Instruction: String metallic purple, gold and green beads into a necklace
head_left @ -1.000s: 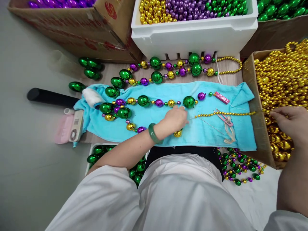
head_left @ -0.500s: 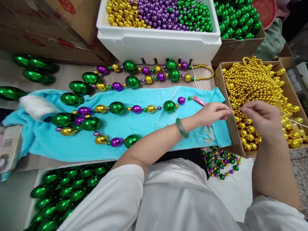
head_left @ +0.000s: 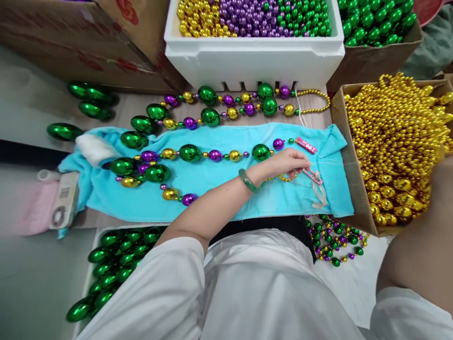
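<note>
My left hand (head_left: 287, 163) rests on the turquoise towel (head_left: 212, 189), its fingers pinched together on a thin white thread (head_left: 336, 161) that runs right toward the cardboard box of gold beads (head_left: 389, 137). A short strand of small gold beads (head_left: 283, 178) lies under that hand, and pink snips (head_left: 314, 176) lie just right of it. A half-strung necklace of big green, purple and gold beads (head_left: 190, 152) stretches left across the towel. My right hand (head_left: 442, 172) is over the gold bead box at the frame's right edge, with its fingers out of sight.
A white foam box (head_left: 255, 59) of gold, purple and green beads stands behind the towel, with a finished necklace (head_left: 212, 115) before it. A box of green beads (head_left: 375, 21) is at back right. A tray of green oval beads (head_left: 116, 264) sits at lower left. Bead strands (head_left: 336, 241) lie below the towel.
My left hand has drawn back left from the gold bead box's edge to the towel beside the snips. My right hand has moved right, to the edge of view.
</note>
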Motion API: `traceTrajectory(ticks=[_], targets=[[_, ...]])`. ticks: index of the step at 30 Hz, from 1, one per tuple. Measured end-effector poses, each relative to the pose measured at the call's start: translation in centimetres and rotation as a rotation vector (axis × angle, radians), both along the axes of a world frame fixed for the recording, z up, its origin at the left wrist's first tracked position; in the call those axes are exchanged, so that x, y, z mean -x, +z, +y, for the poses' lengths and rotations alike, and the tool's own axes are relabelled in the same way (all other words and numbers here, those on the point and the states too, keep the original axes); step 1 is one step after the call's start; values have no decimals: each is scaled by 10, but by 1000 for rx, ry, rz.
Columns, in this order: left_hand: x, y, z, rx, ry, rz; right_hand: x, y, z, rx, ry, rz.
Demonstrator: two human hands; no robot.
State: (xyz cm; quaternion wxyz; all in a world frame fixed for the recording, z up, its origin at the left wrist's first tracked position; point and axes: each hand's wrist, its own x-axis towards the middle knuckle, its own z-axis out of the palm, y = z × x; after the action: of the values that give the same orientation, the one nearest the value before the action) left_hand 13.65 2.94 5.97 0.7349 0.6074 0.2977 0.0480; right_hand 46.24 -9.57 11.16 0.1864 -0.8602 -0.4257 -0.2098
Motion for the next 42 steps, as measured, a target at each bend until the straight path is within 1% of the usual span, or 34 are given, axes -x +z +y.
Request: traceTrajectory(ticks=[1, 2, 3, 4, 5, 6, 7, 9, 12, 15, 16, 18, 19, 21, 22, 23, 25, 27, 28, 30, 31, 32, 34, 35, 36, 38, 39, 40, 41, 42], targets=[[-2, 2, -3, 2, 14, 6, 27, -3, 2, -24, 72, 53], [-6, 6, -6, 2, 18, 5, 56, -7, 5, -9, 262, 200], [-9, 10, -9, -1, 16, -1, 83, -10, 8, 10, 454, 413], [-13, 14, -12, -7, 17, -7, 108, -13, 12, 113, 637, 625], [-15, 19, -14, -18, 20, -10, 127, -15, 16, 198, 739, 745], [-16, 22, -16, -27, 25, -12, 140, -15, 19, 241, 774, 796], [-15, 25, -16, -34, 28, -18, 149, -14, 22, 277, 781, 799], [-10, 30, -14, -38, 8, -49, 153, -7, 23, 292, 739, 681], [3, 36, -8, -53, -73, -119, 148, 9, 18, 360, 747, 476], [19, 41, -6, -163, -158, -125, 145, 23, 9, 370, 778, 420], [26, 41, -7, -239, -173, -102, 144, 25, 5, 348, 771, 413], [44, 36, -14, -477, -152, 27, 141, 26, -1, 305, 764, 385], [55, 31, -20, -628, -121, 145, 138, 26, -4, 294, 770, 372], [79, 17, -34, -914, -69, 444, 134, 21, -10, 305, 782, 400], [91, 9, -41, -1014, -71, 587, 131, 18, -12, 332, 767, 437], [102, 1, -48, -1077, -87, 698, 129, 14, -13, 375, 725, 481], [119, -14, -58, -1152, -125, 823, 125, 7, -13, 474, 567, 526], [130, -23, -63, -1205, -153, 857, 119, 1, -11, 599, 403, 488], [133, -25, -63, -1220, -166, 859, 115, -1, -10, 666, 344, 458], [139, -24, -61, -1211, -182, 852, 105, -3, -9, 778, 254, 408], [143, -22, -59, -1188, -181, 849, 99, -3, -10, 809, 214, 398], [148, -18, -57, -1162, -175, 846, 93, -3, -12, 809, 176, 398], [162, -8, -52, -1121, -166, 850, 84, -4, -18, 739, 130, 398], [170, -2, -51, -1105, -177, 861, 81, -5, -21, 691, 154, 394], [179, 3, -49, -1093, -193, 878, 80, -6, -24, 641, 223, 387], [196, 11, -46, -1082, -225, 926, 84, -13, -29, 565, 440, 381], [205, 13, -46, -1086, -232, 957, 90, -17, -29, 556, 539, 396], [212, 14, -45, -1099, -232, 989, 98, -23, -29, 576, 600, 422], [219, 13, -45, -1122, -230, 1021, 108, -29, -28, 624, 615, 450], [224, 10, -45, -1151, -233, 1048, 119, -36, -27, 696, 595, 472]])
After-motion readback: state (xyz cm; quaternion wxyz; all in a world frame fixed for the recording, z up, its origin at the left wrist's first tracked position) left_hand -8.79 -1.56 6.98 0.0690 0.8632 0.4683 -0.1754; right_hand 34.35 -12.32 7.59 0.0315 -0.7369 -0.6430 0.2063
